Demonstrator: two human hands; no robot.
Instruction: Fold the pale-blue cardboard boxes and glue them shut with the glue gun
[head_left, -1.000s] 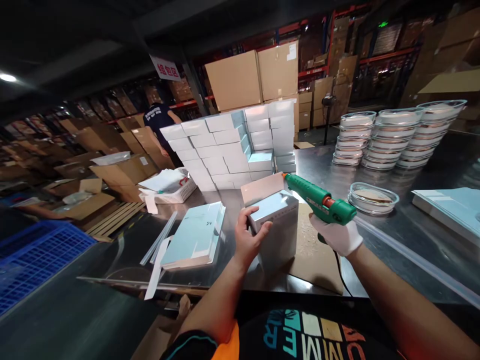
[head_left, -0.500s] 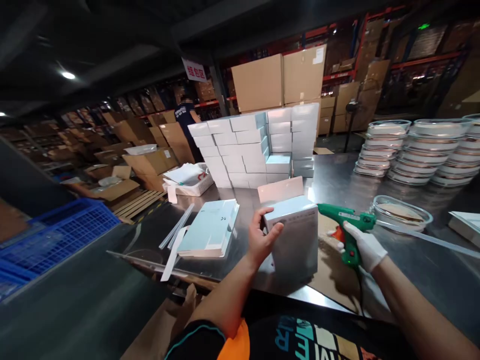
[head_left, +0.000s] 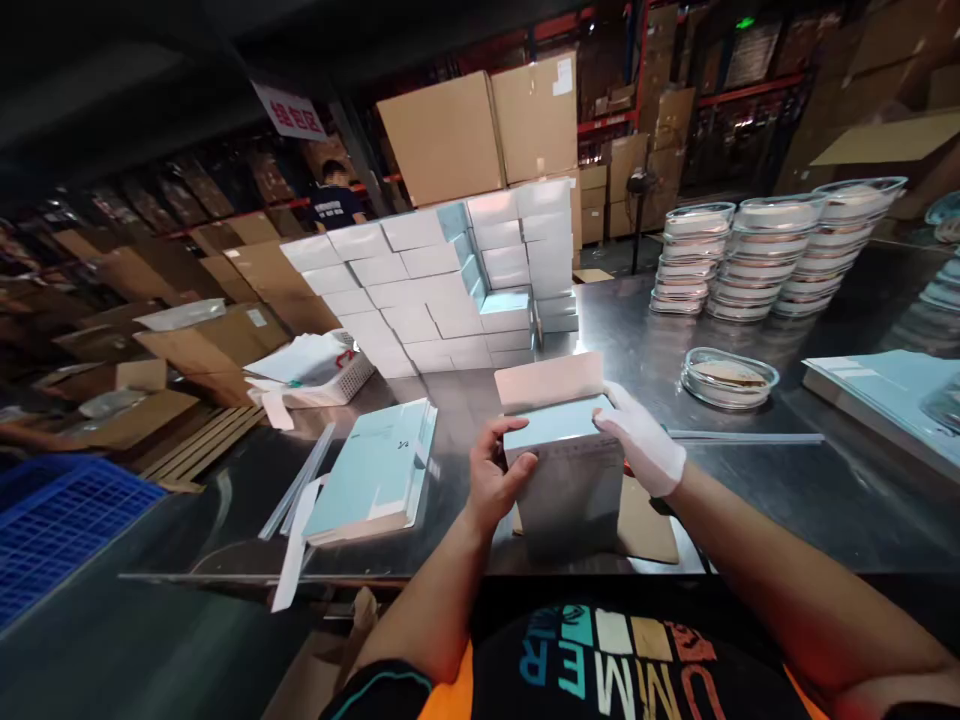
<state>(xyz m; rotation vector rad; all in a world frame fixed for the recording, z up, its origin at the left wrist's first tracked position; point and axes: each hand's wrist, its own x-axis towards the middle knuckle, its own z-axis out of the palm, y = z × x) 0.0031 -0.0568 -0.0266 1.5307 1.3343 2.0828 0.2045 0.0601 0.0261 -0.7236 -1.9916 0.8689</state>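
Observation:
A small light-blue carton (head_left: pixel 570 500) stands upright on the steel table in front of me, its top flap (head_left: pixel 551 380) raised at the back. My bare left hand (head_left: pixel 499 470) grips its top left corner, thumb on the near face. On the opposite side, my white-gloved right hand (head_left: pixel 645 440) holds the top right corner. The green glue gun is out of sight; only a bit of red (head_left: pixel 628 468) shows below the glove. A long clear stick (head_left: pixel 750 437) lies to the right. Cardboard (head_left: pixel 649 520) is under the carton.
Flat light-blue cartons (head_left: pixel 367 475) lie left beside clear strips (head_left: pixel 300 480). Behind stands a wall of white boxes (head_left: pixel 420 290), with a white basket (head_left: pixel 337 380) to its left. Stacked clear oval containers (head_left: pixel 765 260) are at right. A person (head_left: pixel 337 200) is in the background.
My right hand has let go of the glue gun and moved left onto the carton's corner. My left hand keeps its hold. The view has turned to the right.

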